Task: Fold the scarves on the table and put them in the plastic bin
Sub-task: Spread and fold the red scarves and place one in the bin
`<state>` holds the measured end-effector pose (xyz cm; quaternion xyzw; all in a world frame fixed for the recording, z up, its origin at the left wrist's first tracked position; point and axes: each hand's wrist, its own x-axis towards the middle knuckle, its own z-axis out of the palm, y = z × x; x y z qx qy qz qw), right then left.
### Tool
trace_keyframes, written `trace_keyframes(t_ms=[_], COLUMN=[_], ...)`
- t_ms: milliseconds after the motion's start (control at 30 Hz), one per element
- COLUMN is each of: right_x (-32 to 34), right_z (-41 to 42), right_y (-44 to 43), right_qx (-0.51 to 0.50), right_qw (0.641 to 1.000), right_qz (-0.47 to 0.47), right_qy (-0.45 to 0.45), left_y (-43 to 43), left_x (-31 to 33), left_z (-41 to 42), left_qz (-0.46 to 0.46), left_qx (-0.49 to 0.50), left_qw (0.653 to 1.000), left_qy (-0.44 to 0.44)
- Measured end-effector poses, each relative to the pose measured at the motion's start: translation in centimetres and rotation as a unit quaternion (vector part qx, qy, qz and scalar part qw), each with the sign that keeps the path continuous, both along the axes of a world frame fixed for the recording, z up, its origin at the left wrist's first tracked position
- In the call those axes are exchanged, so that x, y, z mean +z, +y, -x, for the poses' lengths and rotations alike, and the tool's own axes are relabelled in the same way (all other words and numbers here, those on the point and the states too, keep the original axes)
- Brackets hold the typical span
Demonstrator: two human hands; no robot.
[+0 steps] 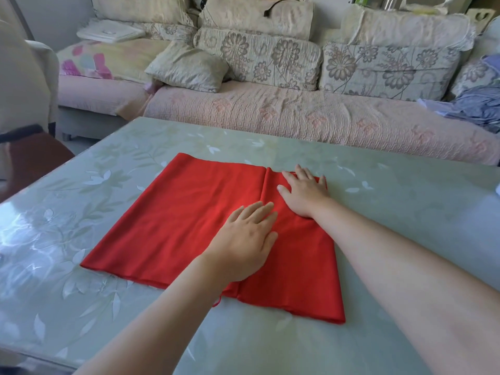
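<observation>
At the far left we see the dark seat of a chair [35,161] drawn up to the corner of a pale green table [67,307] whose glossy top is printed with white leaves. Near the middle of that table lies the red scarf [176,212], spread flat, its left edge running at a slant toward the near side. A raised crease runs down the cloth right of centre, and the narrower panel to its right looks doubled over.

Just at that crease we find the left hand [243,239], palm down on the scarf, fingers straight and close together. It presses the fabric and grips nothing. Farther right and farther from us, the right hand [304,190] lies flat near the scarf's far right corner, fingers spread wide, and it too only presses the cloth. Both bare forearms reach in from the near edge.

Behind the table a pink-covered sofa [297,115] with floral cushions [257,58] spans the room. At its right end sits a heap of blue cloth [476,106].
</observation>
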<state>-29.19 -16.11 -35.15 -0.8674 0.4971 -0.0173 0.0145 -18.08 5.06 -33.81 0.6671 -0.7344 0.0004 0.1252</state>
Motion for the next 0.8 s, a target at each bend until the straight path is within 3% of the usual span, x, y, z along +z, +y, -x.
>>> trace_keyframes(t_ms=[100, 167, 267, 467, 633, 800], right_x=[0.0, -0.4, -1.1, -0.5, 0.2, 0.7], right_z=[0.4, 1.4, 4.4, 9.3, 10.4, 11.4], right_y=[2.3, 4.7, 7.0, 6.6, 7.2, 6.9], right_qx=[0.025, 0.045, 0.059, -0.01, -0.012, 0.001], right_qw=[0.996, 0.994, 0.994, 0.998, 0.997, 0.997], right_qz=[0.043, -0.001, -0.062, -0.068, -0.063, -0.065], right_qy=[-0.071, -0.104, -0.064, 0.015, 0.037, 0.046], left_y=[-0.4, -0.4, -0.2, 0.7, 1.8, 2.3], left_x=[-1.1, -1.5, -1.5, 0.1, 1.2, -0.4], left_z=[1.5, 1.9, 2.0, 3.0, 6.1, 10.4], left_qz=[-0.049, -0.095, -0.125, -0.181, -0.048, -0.185], left_qx=[-0.024, -0.01, -0.012, 0.0, -0.13, -0.162], left_qw=[0.998, 0.994, 0.989, 0.978, 0.99, 0.968], left_qy=[-0.043, -0.059, -0.073, -0.102, -0.038, -0.042])
